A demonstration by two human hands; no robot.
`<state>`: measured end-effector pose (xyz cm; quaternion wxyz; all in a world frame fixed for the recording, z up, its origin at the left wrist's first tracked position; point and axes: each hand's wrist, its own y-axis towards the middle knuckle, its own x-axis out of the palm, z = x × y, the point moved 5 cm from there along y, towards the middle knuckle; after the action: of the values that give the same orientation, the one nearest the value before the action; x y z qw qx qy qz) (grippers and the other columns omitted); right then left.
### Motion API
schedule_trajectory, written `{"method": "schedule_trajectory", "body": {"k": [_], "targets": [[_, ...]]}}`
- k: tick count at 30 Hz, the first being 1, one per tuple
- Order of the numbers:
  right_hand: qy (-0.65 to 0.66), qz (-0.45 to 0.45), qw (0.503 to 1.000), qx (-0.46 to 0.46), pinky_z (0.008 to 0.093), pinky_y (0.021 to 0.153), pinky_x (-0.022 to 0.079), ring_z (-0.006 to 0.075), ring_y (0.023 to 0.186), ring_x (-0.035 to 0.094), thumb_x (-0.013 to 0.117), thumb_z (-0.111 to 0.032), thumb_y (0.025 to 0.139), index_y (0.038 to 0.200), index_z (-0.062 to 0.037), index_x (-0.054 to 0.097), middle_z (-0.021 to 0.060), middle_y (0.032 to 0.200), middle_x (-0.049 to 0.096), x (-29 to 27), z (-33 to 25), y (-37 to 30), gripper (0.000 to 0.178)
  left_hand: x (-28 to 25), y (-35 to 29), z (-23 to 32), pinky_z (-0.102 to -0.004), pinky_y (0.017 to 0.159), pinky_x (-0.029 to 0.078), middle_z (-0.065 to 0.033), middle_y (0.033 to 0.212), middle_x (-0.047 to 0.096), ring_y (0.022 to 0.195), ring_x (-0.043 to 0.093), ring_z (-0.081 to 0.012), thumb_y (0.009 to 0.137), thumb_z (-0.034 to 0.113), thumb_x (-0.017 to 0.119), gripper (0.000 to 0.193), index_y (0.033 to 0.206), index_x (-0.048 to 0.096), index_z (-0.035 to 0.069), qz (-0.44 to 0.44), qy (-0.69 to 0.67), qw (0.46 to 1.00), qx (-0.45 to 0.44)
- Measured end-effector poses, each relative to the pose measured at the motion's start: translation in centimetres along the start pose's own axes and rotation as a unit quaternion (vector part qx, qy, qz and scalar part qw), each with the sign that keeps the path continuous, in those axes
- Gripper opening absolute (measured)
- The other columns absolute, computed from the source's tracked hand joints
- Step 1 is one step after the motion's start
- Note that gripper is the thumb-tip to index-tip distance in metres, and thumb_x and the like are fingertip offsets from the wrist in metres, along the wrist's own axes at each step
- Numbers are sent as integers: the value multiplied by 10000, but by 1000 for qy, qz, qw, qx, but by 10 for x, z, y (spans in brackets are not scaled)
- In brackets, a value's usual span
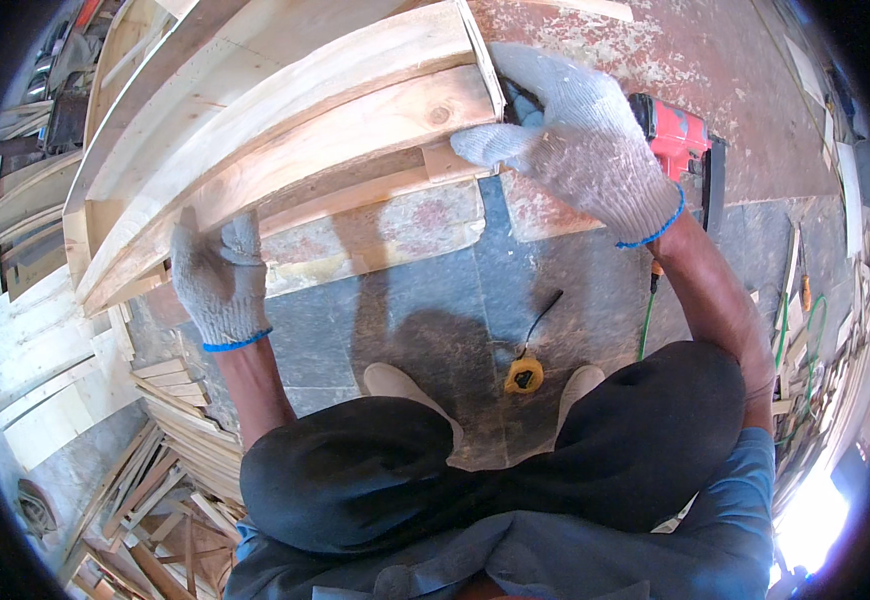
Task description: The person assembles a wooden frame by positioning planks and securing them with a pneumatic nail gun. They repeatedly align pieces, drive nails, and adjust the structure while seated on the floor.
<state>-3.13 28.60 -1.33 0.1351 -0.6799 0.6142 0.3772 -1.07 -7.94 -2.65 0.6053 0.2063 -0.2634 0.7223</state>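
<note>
A long wooden frame (325, 115) of pale boards spans the upper left of the view, resting over a low worn slab (385, 235). Both my hands wear grey knit gloves with blue cuffs. At the frame's near-left stretch, my left hand (220, 280) grips the lower board with its fingers over the edge. My right hand (590, 140) is closed around the frame's right end, thumb on the near side and fingers behind the end piece. Just right of that hand lies a red and black nail gun (677, 140), which neither hand touches.
A yellow tape measure (523, 375) lies on the dark tiled floor between my feet. A green hose (647, 325) runs near the nail gun. Stacked wood strips (170, 470) and flat boards (50, 375) lie at the left; more offcuts (805, 350) line the right.
</note>
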Motion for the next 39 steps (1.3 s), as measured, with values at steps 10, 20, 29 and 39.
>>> {"method": "schedule_trajectory", "body": {"k": [10, 20, 29, 39], "targets": [[57, 16, 998, -6, 399, 826, 578, 330, 937, 730, 816, -504, 797, 1250, 56, 647, 237, 1025, 720, 3, 6, -1, 739, 4, -2, 0, -432, 982, 582, -238, 1247, 664, 1162, 659, -322, 1010, 140, 592, 295, 1224, 590, -63, 1, -9, 1000, 3], [60, 0, 998, 15, 387, 851, 578, 332, 964, 727, 807, -500, 813, 1291, 59, 619, 241, 1085, 714, 4, 10, -3, 759, -8, 2, 1, -467, 1050, 537, -236, 1286, 653, 1217, 633, -327, 997, 125, 607, 340, 1281, 580, -60, 89, 77, 991, 55], [42, -28, 998, 30, 405, 790, 565, 327, 894, 724, 795, -501, 817, 1184, 15, 685, 215, 974, 722, 0, 2, 3, 642, -5, 3, -4, -464, 998, 581, -229, 1250, 675, 1180, 661, -323, 1000, 132, 596, 308, 1249, 599, -49, 7, -31, 999, 9], [74, 10, 997, -8, 380, 766, 570, 273, 845, 716, 823, -447, 813, 1176, 16, 679, 188, 955, 724, 3, 5, 0, 606, -3, 1, -4, -467, 945, 615, -235, 1237, 678, 1154, 677, -327, 1005, 130, 585, 293, 1241, 600, -44, 30, -47, 998, 7]]}}
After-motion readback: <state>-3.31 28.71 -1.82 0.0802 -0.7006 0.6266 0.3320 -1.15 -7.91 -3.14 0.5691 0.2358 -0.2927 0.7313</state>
